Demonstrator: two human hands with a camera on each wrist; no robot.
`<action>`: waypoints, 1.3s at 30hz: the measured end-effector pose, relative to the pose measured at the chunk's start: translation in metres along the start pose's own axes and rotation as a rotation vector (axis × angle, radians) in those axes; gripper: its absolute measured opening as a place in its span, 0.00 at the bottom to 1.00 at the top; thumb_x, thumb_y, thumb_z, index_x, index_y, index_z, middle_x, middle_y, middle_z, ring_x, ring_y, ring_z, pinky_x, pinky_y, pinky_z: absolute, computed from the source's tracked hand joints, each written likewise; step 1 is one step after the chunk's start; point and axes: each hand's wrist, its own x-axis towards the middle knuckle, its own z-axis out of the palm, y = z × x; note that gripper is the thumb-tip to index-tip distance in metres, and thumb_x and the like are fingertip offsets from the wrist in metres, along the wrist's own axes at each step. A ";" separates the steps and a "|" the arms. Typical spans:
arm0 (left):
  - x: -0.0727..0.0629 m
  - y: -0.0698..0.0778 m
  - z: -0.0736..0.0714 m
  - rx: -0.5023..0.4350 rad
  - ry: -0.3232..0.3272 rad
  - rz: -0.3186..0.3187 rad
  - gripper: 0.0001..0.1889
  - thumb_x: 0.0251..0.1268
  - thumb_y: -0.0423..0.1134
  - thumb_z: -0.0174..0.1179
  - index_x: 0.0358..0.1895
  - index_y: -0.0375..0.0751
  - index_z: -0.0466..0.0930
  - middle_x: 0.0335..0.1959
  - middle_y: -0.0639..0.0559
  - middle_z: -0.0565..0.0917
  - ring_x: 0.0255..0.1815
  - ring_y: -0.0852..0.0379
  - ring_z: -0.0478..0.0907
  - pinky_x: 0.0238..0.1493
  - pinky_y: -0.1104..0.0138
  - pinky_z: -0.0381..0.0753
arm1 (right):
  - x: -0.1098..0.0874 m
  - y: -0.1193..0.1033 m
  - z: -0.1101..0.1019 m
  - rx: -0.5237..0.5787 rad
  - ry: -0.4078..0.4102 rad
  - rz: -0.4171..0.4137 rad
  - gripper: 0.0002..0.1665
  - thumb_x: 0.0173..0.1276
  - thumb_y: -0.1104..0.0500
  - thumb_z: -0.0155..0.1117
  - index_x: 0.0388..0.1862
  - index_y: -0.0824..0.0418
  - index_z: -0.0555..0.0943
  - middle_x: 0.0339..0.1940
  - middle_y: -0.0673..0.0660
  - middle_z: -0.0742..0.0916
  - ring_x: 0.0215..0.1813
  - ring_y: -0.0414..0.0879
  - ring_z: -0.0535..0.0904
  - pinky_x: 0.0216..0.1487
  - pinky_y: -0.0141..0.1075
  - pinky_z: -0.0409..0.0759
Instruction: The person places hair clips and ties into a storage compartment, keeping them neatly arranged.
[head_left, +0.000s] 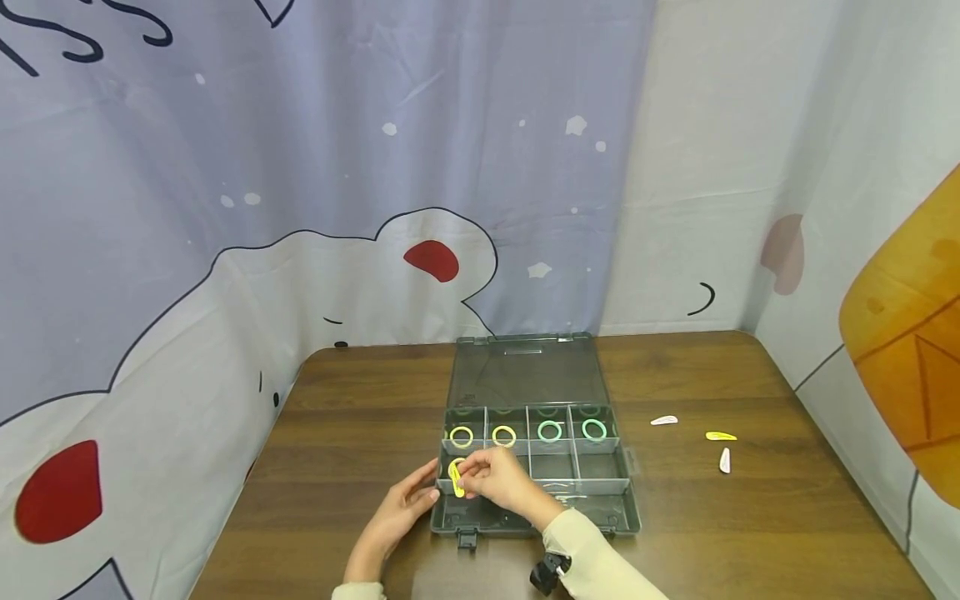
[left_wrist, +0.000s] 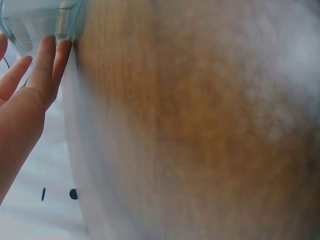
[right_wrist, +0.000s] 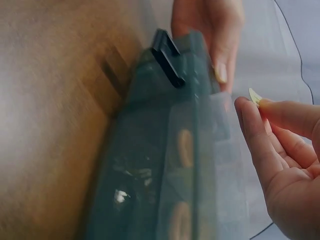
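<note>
A dark translucent compartment box point(head_left: 540, 487) lies on the table with its lid tipped back. My right hand point(head_left: 497, 482) pinches a yellow hair clip point(right_wrist: 255, 97) between thumb and fingertips, over the left compartment of the middle row. At the box's left side, my left hand point(head_left: 399, 518) touches the wall with extended fingers; the left wrist view has its fingertips point(left_wrist: 47, 47) against the box's clear side. In the back row lie two yellow rings point(head_left: 504, 435) and two green rings point(head_left: 550, 431), one per compartment.
To the right of the box lie a white clip point(head_left: 664, 420), a yellow clip point(head_left: 721, 436) and another white clip point(head_left: 724, 461). The open lid point(head_left: 529, 371) reaches the table's back edge. A printed curtain point(head_left: 360, 167) hangs behind the wooden table point(head_left: 337, 442).
</note>
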 end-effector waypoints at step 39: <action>0.000 0.002 0.000 0.016 0.003 -0.011 0.30 0.71 0.35 0.54 0.72 0.30 0.56 0.69 0.28 0.63 0.66 0.35 0.66 0.62 0.63 0.72 | -0.014 0.026 0.038 -0.166 0.125 0.036 0.06 0.46 0.75 0.70 0.26 0.73 0.84 0.19 0.59 0.86 0.21 0.33 0.77 0.23 0.24 0.77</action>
